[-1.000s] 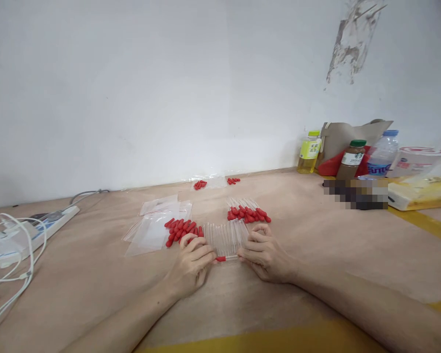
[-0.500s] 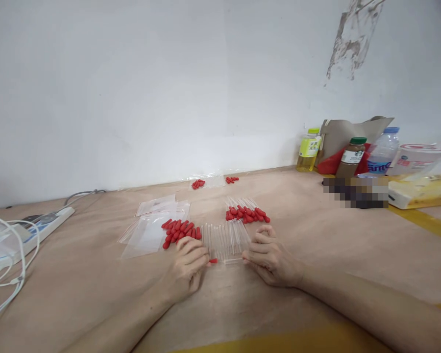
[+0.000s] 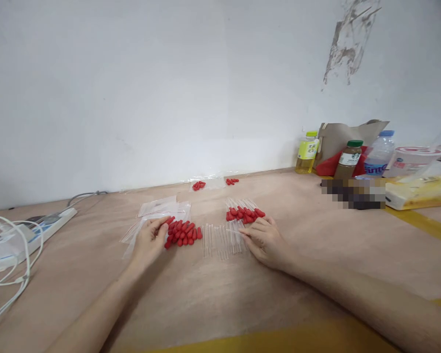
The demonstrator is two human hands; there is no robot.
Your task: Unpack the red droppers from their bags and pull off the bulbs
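My left hand (image 3: pixel 149 239) lies on the wooden table (image 3: pixel 224 294) beside a pile of red rubber bulbs (image 3: pixel 182 233), its fingertips touching the pile's left edge; the fingers are loosely curled. My right hand (image 3: pixel 263 238) rests at the right end of a row of clear glass tubes (image 3: pixel 222 238), fingertips pinched on one tube. Behind that hand lies a heap of finished droppers with red bulbs (image 3: pixel 244 212). Clear plastic bags (image 3: pixel 158 213) lie under and behind my left hand.
More red bulbs (image 3: pixel 199 185) on plastic sit near the wall. A power strip with white cables (image 3: pixel 29 230) is at the left. Bottles (image 3: pixel 307 152), a paper bag (image 3: pixel 347 137), a tub (image 3: pixel 411 159) and a tissue pack (image 3: pixel 421 191) crowd the back right.
My left hand has left the tubes and moved left to the red bulb pile. My right hand has shifted slightly away from me along the tubes. The dropper held between both hands is gone from view.
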